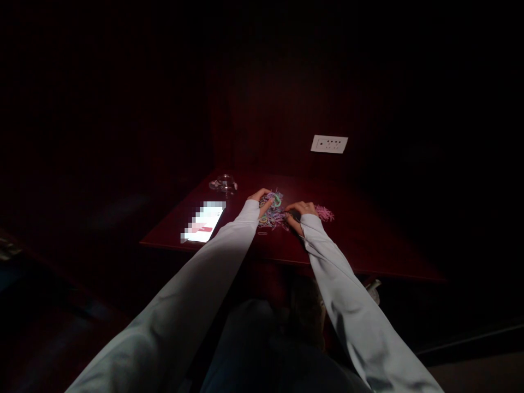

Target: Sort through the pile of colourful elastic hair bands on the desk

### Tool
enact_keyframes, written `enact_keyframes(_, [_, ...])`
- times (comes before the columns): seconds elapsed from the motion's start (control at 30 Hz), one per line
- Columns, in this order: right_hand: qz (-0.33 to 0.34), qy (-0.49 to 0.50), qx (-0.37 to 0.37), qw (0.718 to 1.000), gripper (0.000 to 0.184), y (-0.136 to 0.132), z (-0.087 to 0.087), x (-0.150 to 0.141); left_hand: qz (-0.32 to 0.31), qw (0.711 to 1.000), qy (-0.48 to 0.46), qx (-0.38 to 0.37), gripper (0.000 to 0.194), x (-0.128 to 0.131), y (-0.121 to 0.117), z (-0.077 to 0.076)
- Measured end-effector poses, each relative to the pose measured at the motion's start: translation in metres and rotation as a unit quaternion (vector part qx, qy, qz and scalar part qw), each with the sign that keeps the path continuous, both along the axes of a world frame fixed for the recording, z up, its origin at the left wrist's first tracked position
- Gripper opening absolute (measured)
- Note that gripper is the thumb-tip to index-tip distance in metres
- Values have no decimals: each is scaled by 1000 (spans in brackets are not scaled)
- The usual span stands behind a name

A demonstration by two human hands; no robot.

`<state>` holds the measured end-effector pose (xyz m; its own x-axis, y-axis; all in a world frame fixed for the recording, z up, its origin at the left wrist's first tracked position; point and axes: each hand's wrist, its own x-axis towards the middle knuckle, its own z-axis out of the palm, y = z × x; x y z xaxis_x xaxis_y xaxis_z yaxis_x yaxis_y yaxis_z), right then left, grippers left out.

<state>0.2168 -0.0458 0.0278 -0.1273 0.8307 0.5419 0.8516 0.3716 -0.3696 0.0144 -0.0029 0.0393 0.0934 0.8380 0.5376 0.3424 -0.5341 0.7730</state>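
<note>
A heap of small coloured loops, perhaps rubber bands or clips (275, 214), lies on a dark red table (368, 240). My left hand (262, 200) rests on the heap's left side with its fingers curled into the loops. My right hand (298, 212) is on the heap's right side, fingers bent and pinching among them. A smaller pink bunch (325, 213) lies just right of my right hand. Both arms wear pale long sleeves. What exactly each hand grips is too small to make out.
A lit phone (203, 222) lies at the table's front left. A glass ashtray (223, 184) stands behind it. A white socket plate (329, 144) is on the dark wall behind. The room around is very dark; my legs show below the table edge.
</note>
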Motion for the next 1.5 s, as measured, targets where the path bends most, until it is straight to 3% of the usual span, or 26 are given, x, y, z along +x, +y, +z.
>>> enact_keyframes(0.37, [-21,-17,-50,998,12,2,-8,0,26,999,-26,-8,8,0,4,-1])
enact_keyframes(0.7, [-13,-6,-7,1000,23,15,-26,-1,25,994,-103,5,11,-1,20,-11])
enact_keyframes(0.87, [-11,-20,-13,1000,13,15,-25,-2,16,992,-119,29,30,-2,20,-13])
enact_keyframes(1.03, [22,-10,3,1000,18,11,-21,2,14,998,-41,42,39,-3,18,-15])
enact_keyframes(1.17, [18,-22,-3,1000,20,9,-20,4,-17,995,78,51,24,-3,18,-20])
enact_keyframes(1.3, [11,-36,-12,999,22,8,-19,4,-78,973,213,43,17,-3,18,-25])
enact_keyframes(1.5, [19,-45,-24,999,20,9,-18,1,-62,964,257,31,22,-3,10,-21])
